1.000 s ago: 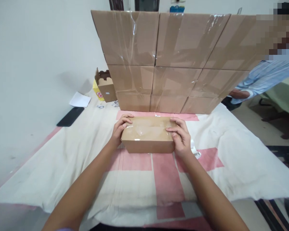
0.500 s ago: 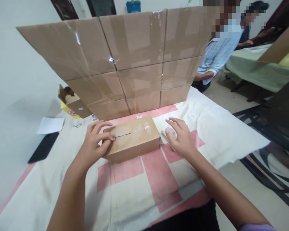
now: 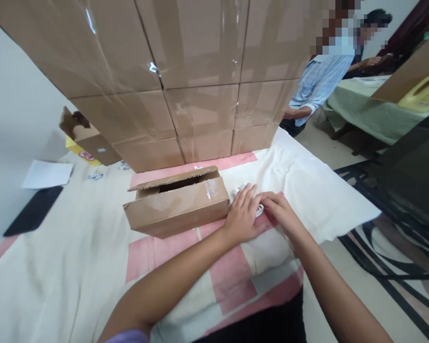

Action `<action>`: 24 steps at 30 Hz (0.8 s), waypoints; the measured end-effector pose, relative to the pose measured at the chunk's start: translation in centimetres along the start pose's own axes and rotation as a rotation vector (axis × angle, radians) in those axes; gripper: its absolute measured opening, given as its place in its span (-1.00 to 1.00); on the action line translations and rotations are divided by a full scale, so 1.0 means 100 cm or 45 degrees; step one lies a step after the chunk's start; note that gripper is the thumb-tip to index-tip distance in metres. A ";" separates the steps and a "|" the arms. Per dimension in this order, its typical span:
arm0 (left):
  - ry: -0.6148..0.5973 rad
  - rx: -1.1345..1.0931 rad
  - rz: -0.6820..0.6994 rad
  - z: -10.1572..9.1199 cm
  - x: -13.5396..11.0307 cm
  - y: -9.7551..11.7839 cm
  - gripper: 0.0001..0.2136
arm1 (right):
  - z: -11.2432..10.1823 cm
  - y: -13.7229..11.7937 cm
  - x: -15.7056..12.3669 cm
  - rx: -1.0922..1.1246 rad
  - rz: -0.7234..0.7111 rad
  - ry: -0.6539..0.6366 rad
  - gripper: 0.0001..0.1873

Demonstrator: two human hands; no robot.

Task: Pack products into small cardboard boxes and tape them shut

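A small cardboard box (image 3: 178, 205) lies on the cloth in front of me, its top flaps partly raised and a dark gap between them. A strip of clear tape shows at its right end. Just right of the box is a roll of clear tape (image 3: 259, 210), largely hidden by my hands. My left hand (image 3: 243, 216) reaches across to the right and lies over the roll, fingers curved around it. Against the roll's right side, my right hand (image 3: 277, 207) has its fingers bent and pressed together; its fingertips are partly covered.
A tall panel of taped cardboard boxes (image 3: 200, 105) stands behind the small box. At left are an open carton (image 3: 96, 145), white paper (image 3: 48, 174) and a black flat object (image 3: 34, 212). Two people are at the right back, near a green-covered table (image 3: 364, 112) with a yellow jug (image 3: 422, 93).
My left hand has left the box and moved right onto the tape roll. The box's flaps have come up. My right hand has closed in on the roll. The view has tilted down.
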State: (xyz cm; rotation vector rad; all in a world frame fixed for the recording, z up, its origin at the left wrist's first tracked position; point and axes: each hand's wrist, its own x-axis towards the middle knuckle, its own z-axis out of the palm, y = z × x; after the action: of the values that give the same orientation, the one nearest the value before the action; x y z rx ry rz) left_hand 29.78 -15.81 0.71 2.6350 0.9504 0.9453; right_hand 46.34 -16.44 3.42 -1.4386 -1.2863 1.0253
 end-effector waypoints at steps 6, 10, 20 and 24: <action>-0.013 -0.065 -0.192 0.002 -0.006 -0.009 -0.27 | 0.010 0.009 0.007 0.026 0.075 0.089 -0.75; -0.006 -0.241 -0.399 0.002 -0.004 -0.015 -0.06 | 0.019 0.017 0.010 -0.032 0.108 0.164 -0.76; 0.033 -0.436 -0.522 0.001 0.000 -0.019 0.11 | 0.030 0.014 0.002 0.021 0.041 0.306 -0.73; -0.009 -0.457 -0.538 -0.002 0.000 -0.020 0.15 | 0.028 -0.001 -0.008 -0.004 -0.008 0.314 -0.72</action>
State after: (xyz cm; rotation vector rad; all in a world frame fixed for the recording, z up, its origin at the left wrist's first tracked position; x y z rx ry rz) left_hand 28.68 -14.25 0.13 2.0341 1.1501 0.8981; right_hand 43.53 -16.91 2.89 -1.5104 -1.1136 0.8126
